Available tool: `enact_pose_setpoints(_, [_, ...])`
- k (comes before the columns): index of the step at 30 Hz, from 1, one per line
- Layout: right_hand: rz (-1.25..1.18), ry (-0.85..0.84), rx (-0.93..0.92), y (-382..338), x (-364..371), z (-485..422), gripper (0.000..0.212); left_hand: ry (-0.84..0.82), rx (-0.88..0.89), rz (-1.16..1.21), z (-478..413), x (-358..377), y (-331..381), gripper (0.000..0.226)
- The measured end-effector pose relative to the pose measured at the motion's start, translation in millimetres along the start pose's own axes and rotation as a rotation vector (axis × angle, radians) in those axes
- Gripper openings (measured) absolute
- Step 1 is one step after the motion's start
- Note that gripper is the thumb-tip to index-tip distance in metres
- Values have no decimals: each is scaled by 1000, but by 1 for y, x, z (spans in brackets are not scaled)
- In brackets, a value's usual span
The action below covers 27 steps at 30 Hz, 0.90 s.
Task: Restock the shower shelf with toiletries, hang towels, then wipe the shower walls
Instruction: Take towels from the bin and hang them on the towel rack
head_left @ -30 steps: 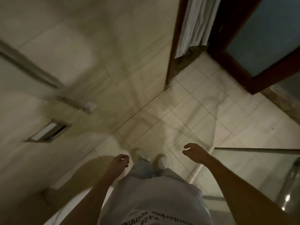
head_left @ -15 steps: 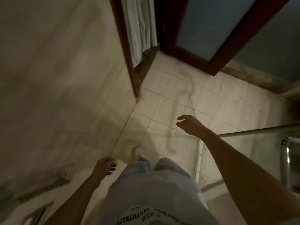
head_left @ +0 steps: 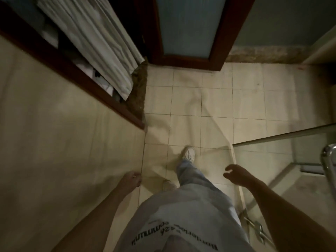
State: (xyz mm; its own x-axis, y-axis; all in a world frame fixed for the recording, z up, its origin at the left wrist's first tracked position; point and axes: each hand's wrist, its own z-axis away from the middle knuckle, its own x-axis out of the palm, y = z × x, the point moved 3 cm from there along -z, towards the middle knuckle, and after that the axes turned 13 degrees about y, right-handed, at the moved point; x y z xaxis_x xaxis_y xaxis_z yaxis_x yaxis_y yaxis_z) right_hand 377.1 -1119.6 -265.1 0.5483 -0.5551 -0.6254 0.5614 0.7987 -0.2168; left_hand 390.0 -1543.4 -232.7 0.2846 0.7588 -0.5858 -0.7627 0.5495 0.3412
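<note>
Since both hands carry nothing, no step of the job looks under way right now. The left hand (head_left: pixel 131 180) hangs low beside the cream wall (head_left: pixel 54 142) with its fingers loosely curled; it is blurred, so I judge it empty rather than see it plainly. The right hand (head_left: pixel 236 174) floats just in front of the glass shower panel (head_left: pixel 291 140), thumb and fingers parted and slack, touching nothing. Between them a pale shoe (head_left: pixel 189 154) is stepping out over the tiled floor (head_left: pixel 209 106), towards a wood-framed door (head_left: pixel 190 26) with a frosted pane.

By my reading the person is walking between stations, likely to fetch supplies. Whether any restocking, hanging or wiping is done cannot be told from this view. No toiletries, shelf or cloth are in sight.

Up at the left, pale pleated fabric (head_left: pixel 101 42) hangs inside a dark wooden frame (head_left: pixel 72 73). It may be a towel or a curtain; the light is too dim to settle it. Of the shower, only the panel's edge and a chrome handle (head_left: pixel 328 160) show; the inner walls are cut off at the right.
</note>
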Motion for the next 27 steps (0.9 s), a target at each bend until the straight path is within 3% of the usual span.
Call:
enact_pose_setpoints(6, [-379, 6, 132, -22, -22, -40, 37, 50, 138, -27, -60, -15, 144, 24])
enact_pose_setpoints(11, [-456, 33, 188, -33, -49, -65, 33, 30, 216, 32, -88, -12, 244, 23])
enact_pose_setpoints(17, [-462, 34, 151, -63, -90, -110, 32, -77, 208, -63, -127, 9, 292, 16])
enact_pose_setpoints(20, [-569, 103, 129, -83, -134, -140, 26, -85, 266, -150, -162, 5, 304, 16])
enact_pose_setpoints(24, [-626, 264, 141, -98, -202, -185, 35, -122, 181, -203, -214, -9, 332, 19])
enact_pose_setpoints(27, [-688, 282, 226, -105, -245, -214, 35, -131, 158, -223, -239, -19, 369, 20])
